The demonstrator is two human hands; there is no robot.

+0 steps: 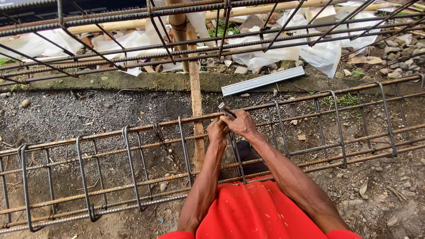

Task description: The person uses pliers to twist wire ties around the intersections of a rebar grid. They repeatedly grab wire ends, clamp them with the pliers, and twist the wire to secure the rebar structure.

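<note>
1. Head view: your left hand (217, 131) is curled shut around the top bar (133, 129) of the rebar cage (88, 177), right where a stirrup (237, 155) crosses it. The fingers wrap the joint, and I cannot tell whether they also pinch tie wire.
2. Your right hand (241, 121) is fisted around a metal tool (226, 109). Its tip pokes up and to the left, just above the same joint. The two hands touch each other.
3. The joint sits near the middle of the cage's far top bar, just right of a wooden post (196, 102) that stands upright through the cage.
4. The cage lies lengthwise across the view over gravel (88, 113), its bars rusty, with stirrups spaced along it.
5. Both forearms reach out from red clothing (252, 212) at the bottom edge.
6. Beyond the cage, a pale metal strip (263, 80) lies on the ground.
7. A second cage (133, 40) spans the top, with white plastic sheet (318, 51) and rubble behind it.
</note>
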